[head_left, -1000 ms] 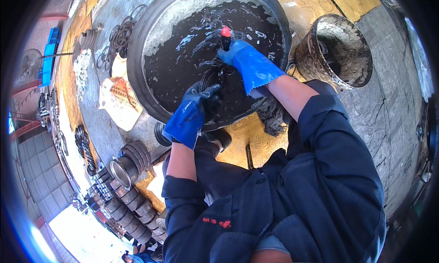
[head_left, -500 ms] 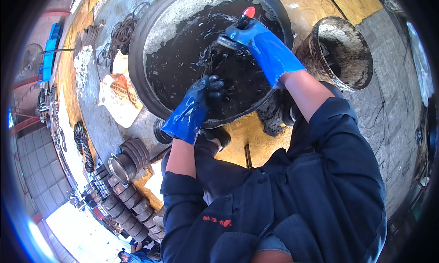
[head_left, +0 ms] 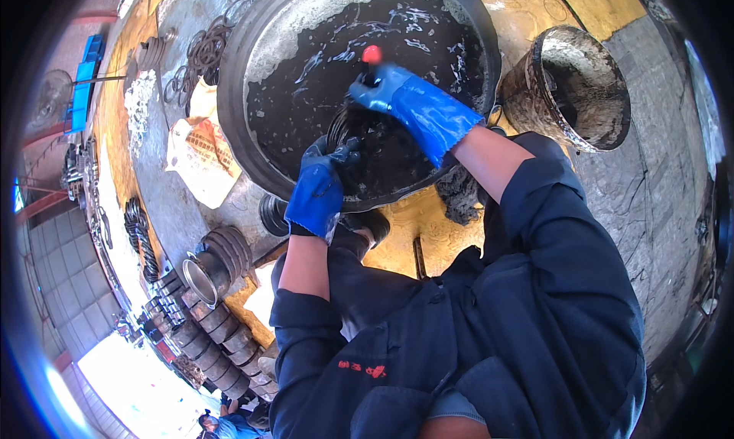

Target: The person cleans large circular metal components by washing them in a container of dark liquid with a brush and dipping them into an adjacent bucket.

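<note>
Both my hands wear long blue rubber gloves and work over a wide round tub (head_left: 232,95) of dark, foam-edged liquid. My right hand (head_left: 376,90) is closed around the dark handle of a brush-like tool with a red end (head_left: 372,55); its working end is hidden beneath the glove. Nearer to me, my left hand (head_left: 327,158) grips a dark, ridged, ring-like part (head_left: 337,130) at the liquid's surface. Much of that part is under the liquid or behind the fingers. The tool is just above and to the right of it.
A crusted bucket (head_left: 527,95) lies tilted right of the tub. To the left are a printed sack (head_left: 200,160) and dark rings (head_left: 205,53). Lower left stand a ribbed metal cylinder (head_left: 218,263) and rows of round metal parts (head_left: 218,340). A person (head_left: 229,424) is in the background.
My right hand has moved left and toward me with the red-ended tool, closer to my left hand. My left hand has shifted slightly left, and the ridged part shows more clearly.
</note>
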